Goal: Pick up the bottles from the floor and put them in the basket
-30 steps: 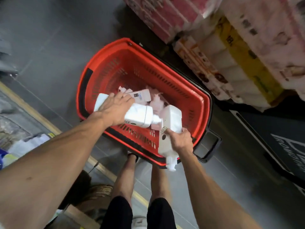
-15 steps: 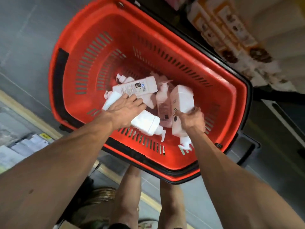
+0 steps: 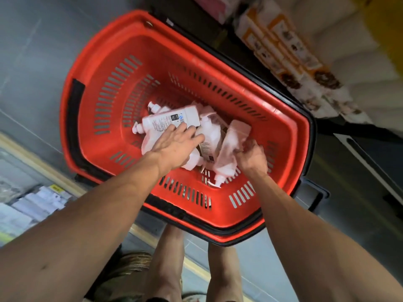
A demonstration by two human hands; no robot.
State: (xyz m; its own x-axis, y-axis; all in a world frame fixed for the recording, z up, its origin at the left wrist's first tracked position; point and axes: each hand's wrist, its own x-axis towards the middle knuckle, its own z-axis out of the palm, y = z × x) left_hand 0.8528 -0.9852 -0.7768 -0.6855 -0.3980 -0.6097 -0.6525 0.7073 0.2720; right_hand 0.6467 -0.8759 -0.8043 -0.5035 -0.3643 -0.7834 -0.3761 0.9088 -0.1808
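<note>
Bottles (image 3: 172,120) in red basket (image 3: 104,68)

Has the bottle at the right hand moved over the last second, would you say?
Yes. The bottle by the right hand went from straddling the red basket's near rim to lying inside it.

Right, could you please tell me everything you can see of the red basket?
The basket looks like red plastic, oblong, with slotted walls, a black patch at one end of its rim and a black band under the rim. It stands upright on the grey floor, holding a loose pile of white pump bottles. The left hand rests on them; the right hand grips a tilted bottle inside.
</note>
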